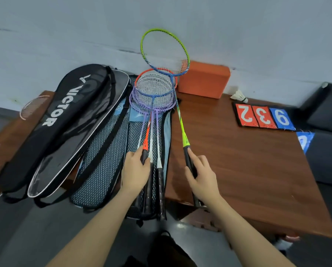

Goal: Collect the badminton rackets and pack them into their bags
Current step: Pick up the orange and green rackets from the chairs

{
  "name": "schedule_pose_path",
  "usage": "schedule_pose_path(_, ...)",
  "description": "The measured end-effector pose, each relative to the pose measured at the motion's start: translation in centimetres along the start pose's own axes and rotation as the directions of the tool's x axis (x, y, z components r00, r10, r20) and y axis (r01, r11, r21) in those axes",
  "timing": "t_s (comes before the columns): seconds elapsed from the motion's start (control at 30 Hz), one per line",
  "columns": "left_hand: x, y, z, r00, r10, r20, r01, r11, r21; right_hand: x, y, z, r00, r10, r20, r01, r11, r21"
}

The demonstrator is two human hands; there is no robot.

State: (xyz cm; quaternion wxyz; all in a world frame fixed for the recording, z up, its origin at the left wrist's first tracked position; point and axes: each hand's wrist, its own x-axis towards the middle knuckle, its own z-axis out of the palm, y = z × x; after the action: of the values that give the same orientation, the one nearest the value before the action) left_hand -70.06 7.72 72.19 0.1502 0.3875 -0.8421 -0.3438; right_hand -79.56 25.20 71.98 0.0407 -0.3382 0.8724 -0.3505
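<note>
The left hand [135,171], lower centre of the frame, has its fingers curled round the black grip of the orange racket [146,139], holding it among a bunch of rackets. That bunch also includes two purple rackets [142,106] and a blue racket [154,93]; their heads overlap at mid-frame and their handles run down toward the bottom centre. The bunch lies over a mesh bag [103,162] with a pale blue lining, which sits on the left part of the wooden table [248,160].

The right hand [202,178], just right of the left, grips the black handle of the green racket [182,130]. Fingers and thumb are wrapped round it, the forefinger stretched up along the grip. This racket slants up to the upper centre, where its lime and blue head stands against the grey wall [65,35], clear of the others.

At the left of the frame a black Victor bag [61,112] lies on a second black cover with a pale edge [80,151], both hanging over the table's near edge.

Behind the racket heads sits an orange block [205,79]. In the upper right part of the table lie a white shuttlecock [239,95] and score cards [263,117] reading 2, 3 and 9. Pink-strung racket heads [33,106] show at the far left edge.
</note>
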Motion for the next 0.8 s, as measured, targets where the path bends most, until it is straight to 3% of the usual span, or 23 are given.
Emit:
schedule_pose_path(0.13, 1.7, -0.5, 1.2, 0.998, -0.043, 0.049, 0.045, 0.998, -0.038, 0.9, 0.9, 0.6, 1.000, -0.010, 0.029, 0.011, 1.000, -0.016)
schedule_pose_path(0.33, 2.9, -3.2, 2.0, 0.977, 0.060, 0.204, -0.042, 0.995, -0.090, 1.7, 0.0, 2.4, 1.000, 0.023, 0.020, -0.023, 1.000, 0.008)
schedule_pose_path(0.5, 4.2, -6.8, 1.5, 0.910, 0.192, 0.368, -0.243, 0.965, 0.096, 1.0, -2.1, 5.0, 0.997, 0.065, 0.033, -0.065, 0.998, 0.009)
schedule_pose_path(0.6, 4.4, -8.6, 1.4, 0.857, 0.338, 0.389, -0.413, 0.903, 0.123, 0.7, -3.2, 6.8, 0.992, 0.117, 0.043, -0.118, 0.993, 0.010)
schedule_pose_path(0.8, 5.0, -9.6, 0.8, 0.838, 0.350, 0.419, -0.429, 0.896, 0.111, 0.6, -4.0, 9.6, 0.984, 0.173, 0.046, -0.170, 0.983, -0.068)
